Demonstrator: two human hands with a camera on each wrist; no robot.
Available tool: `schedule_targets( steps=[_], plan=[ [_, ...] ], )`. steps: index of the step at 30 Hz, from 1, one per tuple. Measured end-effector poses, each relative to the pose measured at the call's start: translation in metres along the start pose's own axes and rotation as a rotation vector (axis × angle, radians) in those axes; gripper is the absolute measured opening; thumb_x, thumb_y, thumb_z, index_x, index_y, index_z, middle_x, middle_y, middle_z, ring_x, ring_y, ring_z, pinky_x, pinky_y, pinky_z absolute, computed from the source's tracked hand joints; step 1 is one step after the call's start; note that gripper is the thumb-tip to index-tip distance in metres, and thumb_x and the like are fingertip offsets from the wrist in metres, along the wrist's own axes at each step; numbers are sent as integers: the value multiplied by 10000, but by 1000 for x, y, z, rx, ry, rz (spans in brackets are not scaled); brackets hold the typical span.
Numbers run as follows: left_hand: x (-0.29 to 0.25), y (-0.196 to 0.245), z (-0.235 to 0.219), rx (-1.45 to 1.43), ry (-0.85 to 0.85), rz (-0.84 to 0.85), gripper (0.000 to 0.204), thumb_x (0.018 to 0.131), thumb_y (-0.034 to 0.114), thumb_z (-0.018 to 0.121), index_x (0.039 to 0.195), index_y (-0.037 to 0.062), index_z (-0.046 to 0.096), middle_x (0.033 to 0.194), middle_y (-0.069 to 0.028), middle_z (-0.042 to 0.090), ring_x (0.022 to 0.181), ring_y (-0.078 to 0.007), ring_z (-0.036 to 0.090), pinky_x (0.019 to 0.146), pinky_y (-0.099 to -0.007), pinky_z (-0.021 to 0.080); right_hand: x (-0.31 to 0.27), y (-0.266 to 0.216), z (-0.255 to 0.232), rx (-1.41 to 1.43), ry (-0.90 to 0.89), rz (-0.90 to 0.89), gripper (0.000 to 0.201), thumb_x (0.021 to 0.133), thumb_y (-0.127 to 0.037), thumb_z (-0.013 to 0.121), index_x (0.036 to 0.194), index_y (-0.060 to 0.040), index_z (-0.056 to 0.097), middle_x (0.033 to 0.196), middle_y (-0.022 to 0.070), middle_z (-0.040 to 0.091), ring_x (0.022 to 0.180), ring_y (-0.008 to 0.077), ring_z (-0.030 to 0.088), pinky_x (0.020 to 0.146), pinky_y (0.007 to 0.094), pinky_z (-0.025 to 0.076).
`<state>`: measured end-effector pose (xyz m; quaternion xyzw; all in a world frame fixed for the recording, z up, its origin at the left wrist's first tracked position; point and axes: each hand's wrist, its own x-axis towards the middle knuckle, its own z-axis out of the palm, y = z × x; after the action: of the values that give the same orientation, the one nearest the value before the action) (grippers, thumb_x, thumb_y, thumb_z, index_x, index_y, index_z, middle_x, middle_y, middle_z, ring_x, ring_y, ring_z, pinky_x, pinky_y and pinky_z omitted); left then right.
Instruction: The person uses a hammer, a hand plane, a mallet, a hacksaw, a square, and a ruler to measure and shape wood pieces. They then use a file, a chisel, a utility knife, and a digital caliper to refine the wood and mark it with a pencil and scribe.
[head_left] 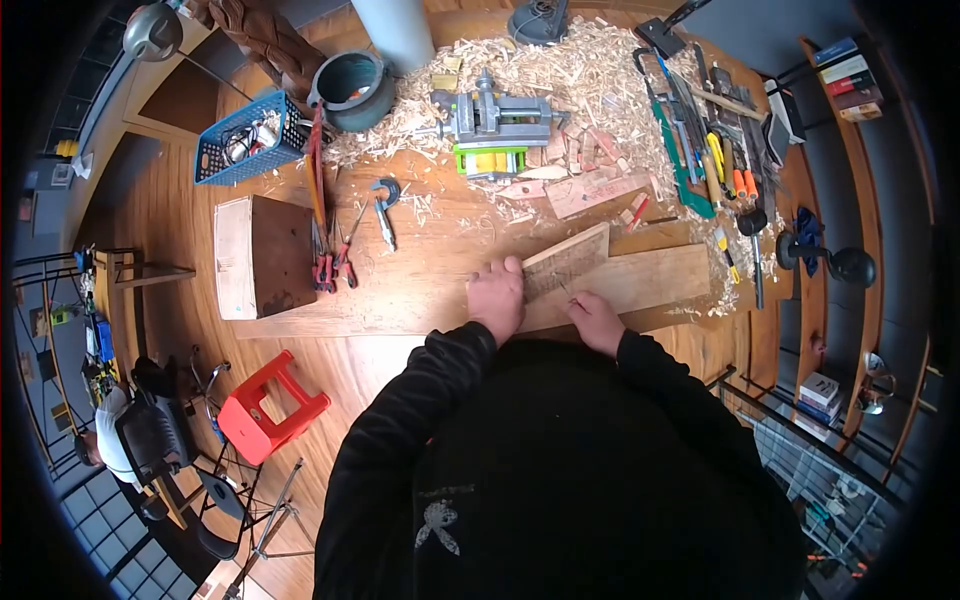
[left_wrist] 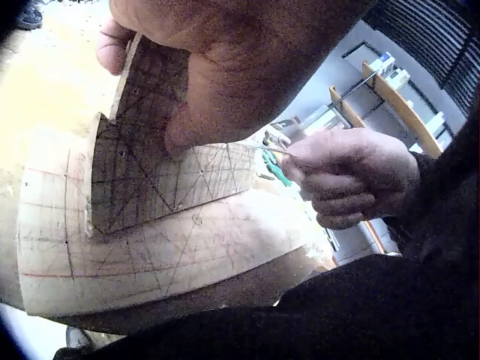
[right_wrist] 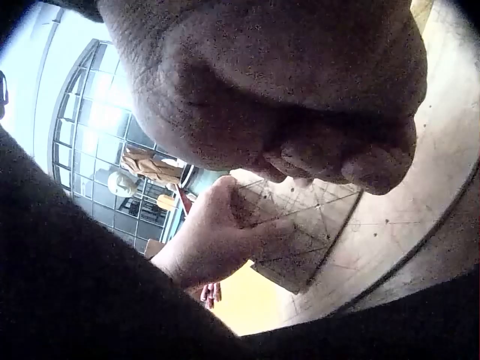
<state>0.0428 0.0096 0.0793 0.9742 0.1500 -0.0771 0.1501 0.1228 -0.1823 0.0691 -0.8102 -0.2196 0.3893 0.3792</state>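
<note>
A smaller wooden board [head_left: 588, 252], ruled with dark lines and dots, lies slantwise over a longer pale board [head_left: 665, 284] near the bench's front edge. Its notched end shows in the left wrist view, above the lower board [left_wrist: 112, 274] with its pencil and red lines. My left hand [head_left: 497, 298] grips the smaller board, thumb on the ruled face and fingers over the far edge. My right hand [head_left: 598, 325] pinches a thin metal rod [left_wrist: 259, 146] that points at the ruled face. Its handle end is hidden in the curled fingers.
Behind the boards stand a grey vise [head_left: 500, 120] and heaps of wood shavings [head_left: 595, 75]. A wooden box [head_left: 283, 255], red-handled tools [head_left: 335, 268] and a small clamp [head_left: 385, 210] lie left. Several hand tools [head_left: 720, 165] lie right. A red stool [head_left: 270, 405] stands on the floor.
</note>
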Motion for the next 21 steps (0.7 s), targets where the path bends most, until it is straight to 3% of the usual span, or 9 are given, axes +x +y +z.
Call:
schedule_targets(
  steps=[5, 10, 12, 15, 17, 18, 21],
  plan=[
    [1, -5, 6, -76, 15, -22, 327, 728, 127, 678, 976, 56, 477, 952, -148, 604, 921, -313, 620, 775, -434, 500, 13, -11, 9, -155, 103, -17, 246, 916, -221, 500, 876, 9, 578, 888, 249, 623, 880, 440, 595, 770, 480, 473],
    [-2, -3, 6, -16, 44, 11, 351, 726, 168, 697, 967, 26, 486, 953, -172, 587, 890, -328, 617, 761, -418, 516, 23, 4, 13, -138, 71, 25, 276, 920, -245, 497, 870, 11, 584, 882, 250, 621, 880, 444, 591, 773, 489, 471],
    [-2, -3, 7, -50, 47, 35, 313, 734, 122, 668, 974, 59, 476, 941, -147, 599, 906, -311, 622, 758, -448, 502, 23, 4, 7, -148, 63, 7, 293, 922, -260, 498, 863, 13, 585, 875, 250, 621, 876, 445, 590, 764, 488, 471],
    [0, -4, 6, -53, 52, 14, 327, 720, 119, 675, 970, 53, 476, 929, -153, 600, 906, -315, 620, 762, -445, 506, 14, -2, 5, -138, 61, 37, 287, 919, -256, 532, 839, 16, 576, 837, 243, 616, 832, 433, 595, 727, 475, 469],
    [2, -7, 8, -88, 62, -21, 330, 713, 115, 677, 966, 48, 476, 921, -156, 601, 900, -320, 621, 762, -442, 509, -8, 0, -4, -121, 72, -102, 269, 919, -235, 568, 822, 15, 564, 757, 220, 599, 741, 401, 598, 665, 444, 463],
    [4, -8, 8, -126, 73, -60, 332, 705, 110, 678, 961, 43, 477, 913, -159, 601, 894, -324, 621, 762, -440, 512, -19, -4, -12, -37, 22, -66, 243, 924, -206, 585, 822, 13, 558, 718, 199, 582, 666, 360, 583, 624, 411, 455],
    [6, -13, 8, -124, 67, -56, 317, 710, 104, 668, 955, 35, 480, 907, -165, 604, 878, -333, 624, 756, -434, 518, -41, -6, -32, -68, 23, -53, 247, 935, -211, 581, 825, 9, 552, 690, 180, 566, 631, 332, 568, 602, 385, 448]
  ],
)
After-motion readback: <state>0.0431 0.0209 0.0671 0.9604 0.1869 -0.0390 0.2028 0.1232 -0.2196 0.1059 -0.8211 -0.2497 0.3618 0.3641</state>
